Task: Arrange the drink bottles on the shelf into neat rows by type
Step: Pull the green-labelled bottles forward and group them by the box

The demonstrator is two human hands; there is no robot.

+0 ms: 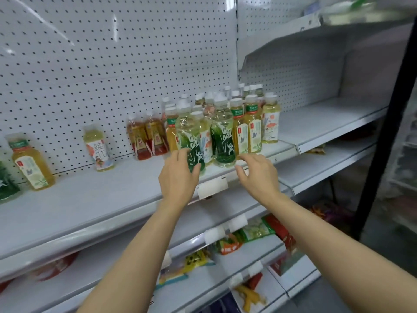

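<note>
1. Left hand: grip curled round a green bamboo-label bottle at the shelf front;
2. Right hand: grip wide, holding nothing, just beside a second bamboo-label bottle;
3. Tea bottles clustered behind.

White pegboard back wall, grey metal shelving tiers, black upright post, glare streaks

bright, even light | glare upper left | blurred, warped edges
</note>
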